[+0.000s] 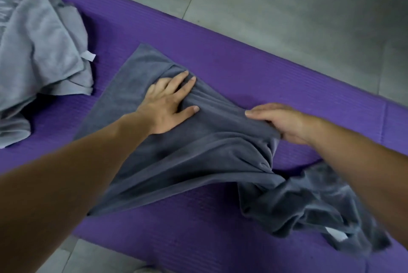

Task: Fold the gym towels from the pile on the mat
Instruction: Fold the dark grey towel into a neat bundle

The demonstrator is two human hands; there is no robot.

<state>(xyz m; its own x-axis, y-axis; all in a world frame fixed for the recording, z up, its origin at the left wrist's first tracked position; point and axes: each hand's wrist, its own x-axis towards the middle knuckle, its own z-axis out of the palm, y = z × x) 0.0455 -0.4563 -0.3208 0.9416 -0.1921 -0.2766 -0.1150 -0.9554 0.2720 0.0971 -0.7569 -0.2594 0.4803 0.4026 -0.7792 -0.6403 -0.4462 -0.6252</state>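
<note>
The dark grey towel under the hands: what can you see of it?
The dark grey towel looks like soft terry cloth. It lies partly spread on the purple mat, its far end flat, its near right end bunched, with a white tag showing there. The left hand presses flat on it; the right hand grips a raised fold at its edge.

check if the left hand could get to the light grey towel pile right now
Probably yes. The left hand lies flat on the dark towel, and only bare purple mat separates it from the pile to its left.
</note>
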